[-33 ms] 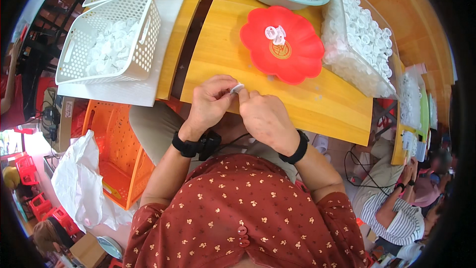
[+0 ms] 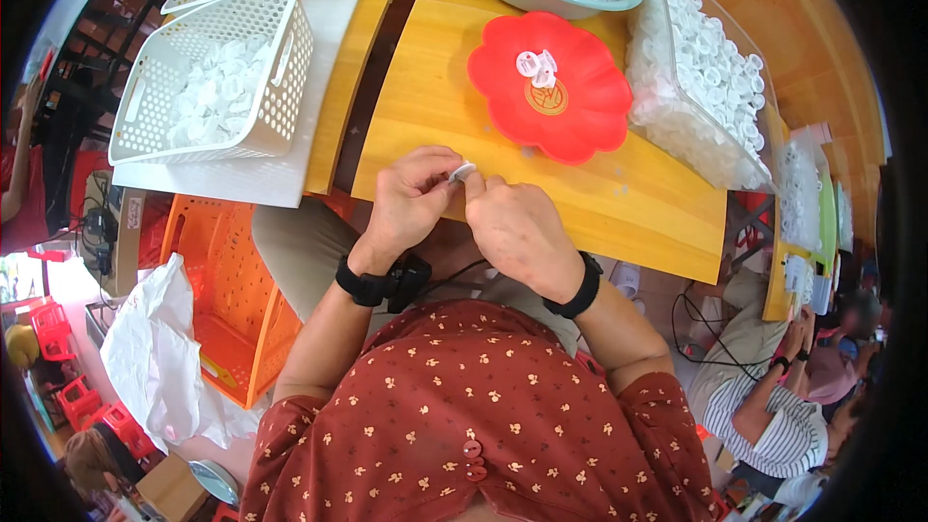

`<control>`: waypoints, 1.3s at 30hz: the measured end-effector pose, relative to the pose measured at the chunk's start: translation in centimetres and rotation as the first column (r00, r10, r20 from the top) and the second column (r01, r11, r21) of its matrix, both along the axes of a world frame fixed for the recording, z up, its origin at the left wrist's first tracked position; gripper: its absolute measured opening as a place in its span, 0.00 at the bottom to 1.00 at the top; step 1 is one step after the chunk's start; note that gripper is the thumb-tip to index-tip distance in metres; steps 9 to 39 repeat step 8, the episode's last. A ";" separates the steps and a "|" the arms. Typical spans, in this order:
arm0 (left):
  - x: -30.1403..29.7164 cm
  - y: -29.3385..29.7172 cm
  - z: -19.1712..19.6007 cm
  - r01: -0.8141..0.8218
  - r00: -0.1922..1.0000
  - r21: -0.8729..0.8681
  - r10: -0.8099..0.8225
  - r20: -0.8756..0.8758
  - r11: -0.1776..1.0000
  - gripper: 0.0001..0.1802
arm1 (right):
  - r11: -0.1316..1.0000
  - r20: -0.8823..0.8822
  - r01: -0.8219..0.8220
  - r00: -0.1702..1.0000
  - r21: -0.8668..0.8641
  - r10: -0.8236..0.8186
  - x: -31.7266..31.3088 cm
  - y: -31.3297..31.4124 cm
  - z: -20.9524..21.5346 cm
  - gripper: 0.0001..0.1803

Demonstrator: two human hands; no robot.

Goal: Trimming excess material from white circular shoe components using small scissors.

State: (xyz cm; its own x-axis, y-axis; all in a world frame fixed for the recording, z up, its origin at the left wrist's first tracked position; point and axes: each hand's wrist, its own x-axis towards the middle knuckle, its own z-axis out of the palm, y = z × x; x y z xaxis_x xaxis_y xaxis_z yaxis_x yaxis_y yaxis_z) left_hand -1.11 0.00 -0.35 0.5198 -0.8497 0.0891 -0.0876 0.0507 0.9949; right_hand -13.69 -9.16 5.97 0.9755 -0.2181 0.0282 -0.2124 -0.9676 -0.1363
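Between my hands, just above the table's near edge, is a small white round piece (image 2: 462, 172), tilted so its edge shows. My left hand (image 2: 411, 198) pinches it between thumb and fingertips. The fingers of my right hand (image 2: 522, 232) are curled in, and the index fingertip meets the piece's right side; the back of the hand hides the others. Beyond my hands, a red flower-shaped plate (image 2: 590, 101) lies on the yellow wooden table (image 2: 416, 87). A few white round pieces with printed faces (image 2: 537, 65) rest in it.
At left, a white perforated basket (image 2: 208, 140) holds many white pieces, on a white board (image 2: 329, 48). A pale green basin (image 2: 556, 2) and a clear bin (image 2: 667, 121) of white round parts stand at far right. Below left is an orange crate (image 2: 232, 309). A co-worker (image 2: 764, 416) sits at right.
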 end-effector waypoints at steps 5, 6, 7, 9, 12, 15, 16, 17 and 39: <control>0.1 0.1 -0.4 0.010 0.988 -0.040 -0.016 -0.153 0.999 0.12 | 0.994 0.037 0.031 0.999 0.104 -0.035 -0.4 -0.5 -0.3 0.16; 0.2 0.1 -0.6 0.007 0.988 -0.038 -0.013 -0.151 0.999 0.12 | 0.977 0.079 0.078 0.992 0.200 -0.095 -0.8 -0.5 -0.7 0.16; 0.5 0.1 -0.8 0.024 0.973 -0.080 -0.042 -0.228 0.997 0.13 | 0.948 0.114 0.118 0.981 0.297 -0.158 -0.9 -0.4 -1.1 0.16; 0.7 0.0 -0.9 0.046 0.949 -0.123 -0.081 -0.306 0.991 0.15 | 0.939 0.092 0.154 0.977 0.306 -0.191 -1.1 -0.4 -1.5 0.17; 0.7 0.0 -0.9 0.046 0.949 -0.123 -0.081 -0.306 0.991 0.15 | 0.939 0.092 0.154 0.977 0.306 -0.191 -1.1 -0.4 -1.5 0.17; 0.7 0.0 -0.9 0.046 0.949 -0.123 -0.081 -0.306 0.991 0.15 | 0.939 0.092 0.154 0.977 0.306 -0.191 -1.1 -0.4 -1.5 0.17; 0.7 0.0 -0.9 0.046 0.949 -0.123 -0.081 -0.306 0.991 0.15 | 0.939 0.092 0.154 0.977 0.306 -0.191 -1.1 -0.4 -1.5 0.17; 0.7 0.0 -0.9 0.046 0.949 -0.123 -0.081 -0.306 0.991 0.15 | 0.939 0.092 0.154 0.977 0.306 -0.191 -1.1 -0.4 -1.5 0.17; 0.7 0.0 -0.9 0.046 0.949 -0.123 -0.081 -0.306 0.991 0.15 | 0.939 0.092 0.154 0.977 0.306 -0.191 -1.1 -0.4 -1.5 0.17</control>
